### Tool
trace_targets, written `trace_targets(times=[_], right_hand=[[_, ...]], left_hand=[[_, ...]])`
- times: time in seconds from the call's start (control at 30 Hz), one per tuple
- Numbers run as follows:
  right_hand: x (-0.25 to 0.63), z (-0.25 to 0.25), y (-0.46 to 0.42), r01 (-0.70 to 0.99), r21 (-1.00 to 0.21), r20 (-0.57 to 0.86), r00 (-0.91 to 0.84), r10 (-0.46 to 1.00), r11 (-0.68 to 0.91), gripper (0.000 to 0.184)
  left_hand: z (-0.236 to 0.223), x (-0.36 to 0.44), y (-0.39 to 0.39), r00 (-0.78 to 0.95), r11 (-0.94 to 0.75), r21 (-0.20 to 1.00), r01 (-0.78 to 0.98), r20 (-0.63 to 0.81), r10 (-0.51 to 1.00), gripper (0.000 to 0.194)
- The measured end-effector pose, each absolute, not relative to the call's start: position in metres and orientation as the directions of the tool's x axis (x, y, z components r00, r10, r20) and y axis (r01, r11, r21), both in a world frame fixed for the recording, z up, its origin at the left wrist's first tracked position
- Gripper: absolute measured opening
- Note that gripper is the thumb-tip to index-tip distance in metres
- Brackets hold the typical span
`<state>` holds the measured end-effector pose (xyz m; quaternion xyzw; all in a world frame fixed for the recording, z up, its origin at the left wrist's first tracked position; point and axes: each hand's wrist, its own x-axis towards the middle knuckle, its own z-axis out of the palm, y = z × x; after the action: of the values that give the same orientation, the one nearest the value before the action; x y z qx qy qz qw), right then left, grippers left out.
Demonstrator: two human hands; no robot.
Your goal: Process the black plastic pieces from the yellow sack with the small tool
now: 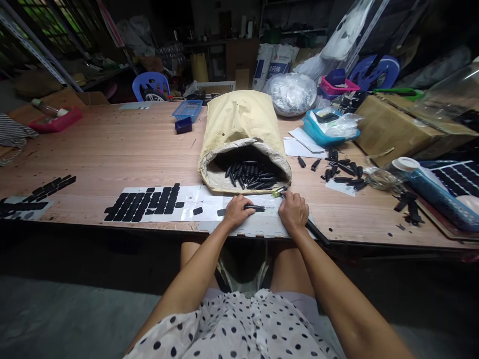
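My left hand (238,211) is closed on a slim black plastic piece (255,207), holding it low over the pale sheet at the table's front edge. The piece points to the right. My right hand (294,212) wraps round a black-handled tool (317,232), whose shiny yellowish head (279,192) shows above the fingers. Its exact kind is hard to make out. Just beyond both hands lies a cream sack (241,117), its mouth facing me, with many black tapered pieces (252,174) inside. Flat black pads (142,204) sit in rows on white sheets to the left.
Loose black pieces (344,169) are scattered at the right, near a turquoise basket (314,130) and a cardboard box (396,124). A blue tray (189,108) and a small navy box (183,125) stand left of the sack. The table's front edge runs close to my lap.
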<state>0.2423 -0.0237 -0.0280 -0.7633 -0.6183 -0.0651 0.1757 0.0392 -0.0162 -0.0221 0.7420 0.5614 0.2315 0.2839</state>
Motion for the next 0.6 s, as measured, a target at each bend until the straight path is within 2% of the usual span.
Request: trace_targets(times=[0.23, 0.3, 0.4, 0.47, 0.5, 0.53, 0.6], right_hand=[[0.242, -0.026, -0.022, 0.974, -0.146, 0.297, 0.209, 0.932, -0.172, 0.030], [0.242, -0.026, -0.022, 0.976, -0.137, 0.294, 0.204, 0.934, -0.170, 0.030], [0.241, -0.028, -0.021, 0.975, -0.125, 0.295, 0.212, 0.931, -0.183, 0.030], [0.241, -0.029, -0.021, 0.974, -0.119, 0.296, 0.221, 0.929, -0.194, 0.031], [0.241, -0.029, -0.021, 0.974, -0.118, 0.296, 0.223, 0.929, -0.196, 0.031], [0.241, -0.029, -0.021, 0.974, -0.117, 0.297, 0.222, 0.929, -0.196, 0.031], [0.241, -0.030, -0.021, 0.975, -0.118, 0.303, 0.217, 0.928, -0.190, 0.031]], left_hand=[[-0.016, 0.036, -0.018, 0.319, -0.269, 0.697, 0.664, 0.060, 0.946, 0.011], [-0.012, 0.034, -0.036, 0.396, -0.352, 0.726, 0.591, 0.119, 0.911, 0.012], [-0.017, 0.031, -0.080, 0.614, -0.484, 0.763, 0.429, 0.147, 0.775, 0.018], [-0.030, 0.028, -0.111, 0.745, -0.487, 0.784, 0.386, 0.046, 0.665, 0.022], [-0.040, 0.027, -0.123, 0.766, -0.446, 0.789, 0.422, -0.046, 0.642, 0.022], [-0.050, 0.026, -0.133, 0.746, -0.378, 0.781, 0.497, -0.162, 0.646, 0.023], [-0.072, 0.024, -0.142, 0.581, -0.175, 0.688, 0.704, -0.418, 0.698, 0.025]])
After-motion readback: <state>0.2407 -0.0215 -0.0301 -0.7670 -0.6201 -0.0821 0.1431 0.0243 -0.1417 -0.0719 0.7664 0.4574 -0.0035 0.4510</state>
